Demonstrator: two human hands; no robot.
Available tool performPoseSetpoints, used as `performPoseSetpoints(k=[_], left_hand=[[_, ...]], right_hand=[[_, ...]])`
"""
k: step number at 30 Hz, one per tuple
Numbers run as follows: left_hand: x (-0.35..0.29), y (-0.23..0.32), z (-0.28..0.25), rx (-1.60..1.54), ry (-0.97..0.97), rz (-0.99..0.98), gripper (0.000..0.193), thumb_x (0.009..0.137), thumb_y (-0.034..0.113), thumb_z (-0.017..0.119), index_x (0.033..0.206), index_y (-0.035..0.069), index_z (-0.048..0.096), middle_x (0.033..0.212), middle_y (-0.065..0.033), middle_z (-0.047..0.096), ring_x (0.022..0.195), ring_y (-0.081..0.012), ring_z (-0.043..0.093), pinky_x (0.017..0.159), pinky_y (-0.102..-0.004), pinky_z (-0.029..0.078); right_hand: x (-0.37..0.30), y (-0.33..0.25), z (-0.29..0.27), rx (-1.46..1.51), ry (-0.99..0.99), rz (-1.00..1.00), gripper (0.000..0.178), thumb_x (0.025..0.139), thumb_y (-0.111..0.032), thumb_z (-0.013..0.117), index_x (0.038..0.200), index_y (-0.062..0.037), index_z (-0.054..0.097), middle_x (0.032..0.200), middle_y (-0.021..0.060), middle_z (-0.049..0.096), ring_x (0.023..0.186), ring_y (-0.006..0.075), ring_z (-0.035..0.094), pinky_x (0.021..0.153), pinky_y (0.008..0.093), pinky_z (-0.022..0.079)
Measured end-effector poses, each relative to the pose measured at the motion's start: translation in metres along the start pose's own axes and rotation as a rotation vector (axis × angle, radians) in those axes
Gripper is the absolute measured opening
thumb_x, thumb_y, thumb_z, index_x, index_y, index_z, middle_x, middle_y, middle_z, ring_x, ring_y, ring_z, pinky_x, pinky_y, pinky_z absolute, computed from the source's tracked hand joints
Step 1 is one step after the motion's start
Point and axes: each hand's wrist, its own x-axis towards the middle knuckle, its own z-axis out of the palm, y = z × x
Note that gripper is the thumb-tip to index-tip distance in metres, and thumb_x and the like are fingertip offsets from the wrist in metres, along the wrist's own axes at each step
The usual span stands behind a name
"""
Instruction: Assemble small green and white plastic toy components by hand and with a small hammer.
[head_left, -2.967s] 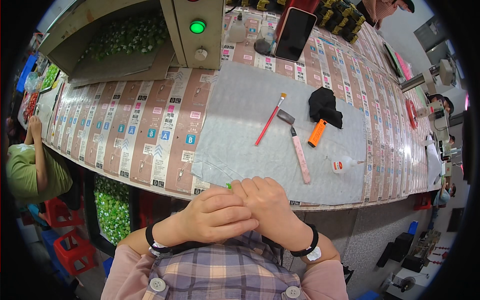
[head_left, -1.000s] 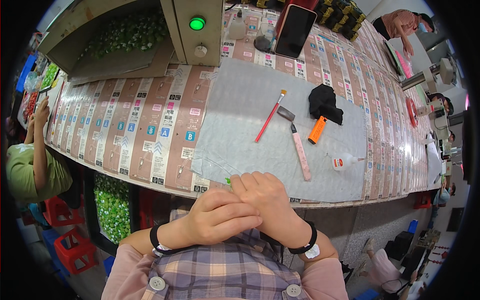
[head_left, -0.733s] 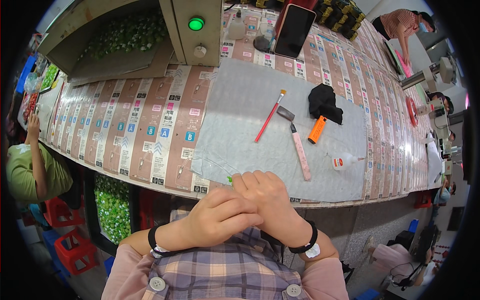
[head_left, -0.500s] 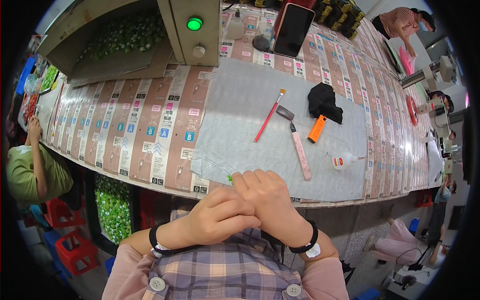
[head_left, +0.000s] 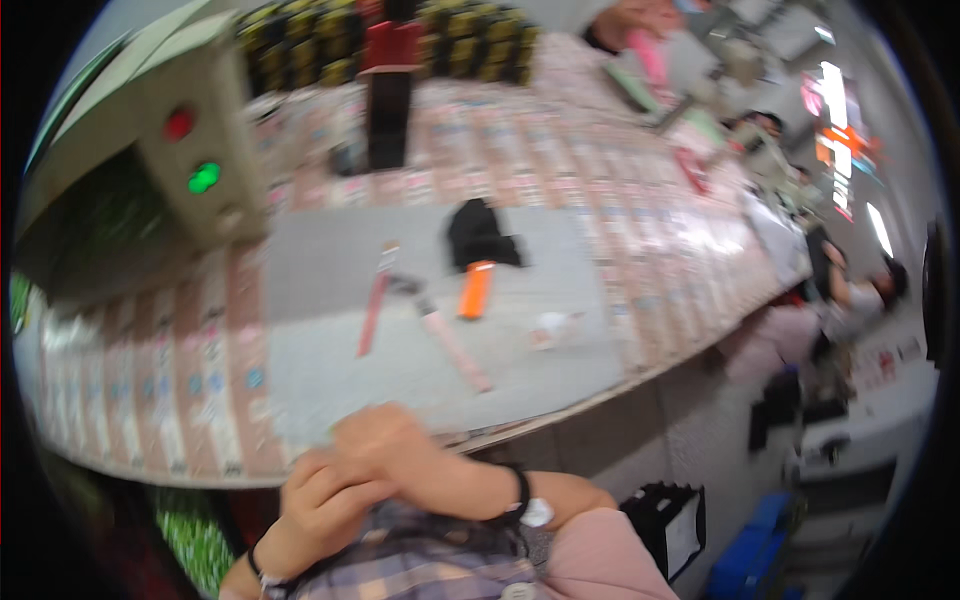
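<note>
My left hand point(head_left: 335, 505) and my right hand point(head_left: 395, 448) are together at the table's front edge. The right lies across and above the left, touching it. Both have curled fingers; anything between them is hidden. Beyond, a grey sheet point(head_left: 330, 300) lies on the table. On it are a red-handled brush point(head_left: 375, 305), a pink-handled tool with a dark head point(head_left: 452, 345), an orange tool resembling a utility knife or lighter point(head_left: 475, 291), a crumpled black cloth point(head_left: 478, 234) and a small squeeze bottle point(head_left: 548, 331). The whole view is blurred.
A beige machine point(head_left: 215, 130) with a green light point(head_left: 204, 177) stands at the left. Behind the sheet is an upright phone point(head_left: 389, 120) with black-and-yellow stacks point(head_left: 480, 45) beyond. Green pieces point(head_left: 195, 540) fill a tray below the table edge. People sit at the right.
The view has swung to the right, so the table and tools appear farther left. My hands stay together, with the right across the left. The tools keep their places on the sheet.
</note>
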Motion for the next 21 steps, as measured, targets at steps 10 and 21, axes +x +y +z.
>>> performPoseSetpoints(k=[10, 21], left_hand=[[0.001, 0.009, -0.012, 0.031, -0.14, -0.077, 0.019, 0.068, 0.006, 0.068, 0.087, 0.008, 0.063, 0.09, -0.0093, 0.058, 0.085, -0.0291, 0.054, 0.074, -0.0379, 0.043], [0.008, 0.011, -0.007, 0.009, -0.043, -0.006, 0.019, 0.072, -0.005, 0.063, 0.086, 0.008, 0.068, 0.084, -0.0094, 0.059, 0.077, -0.0269, 0.057, 0.067, -0.036, 0.045]], right_hand=[[-0.002, -0.01, 0.007, -0.063, -0.053, 0.028, 0.012, 0.064, -0.021, 0.058, 0.066, -0.0097, 0.053, 0.066, 0.0038, 0.054, 0.066, 0.0201, 0.054, 0.06, 0.0303, 0.038], [0.001, -0.006, 0.007, -0.055, -0.047, 0.012, 0.011, 0.066, -0.02, 0.057, 0.069, -0.0094, 0.055, 0.07, 0.0033, 0.056, 0.07, 0.0195, 0.055, 0.061, 0.0299, 0.039]])
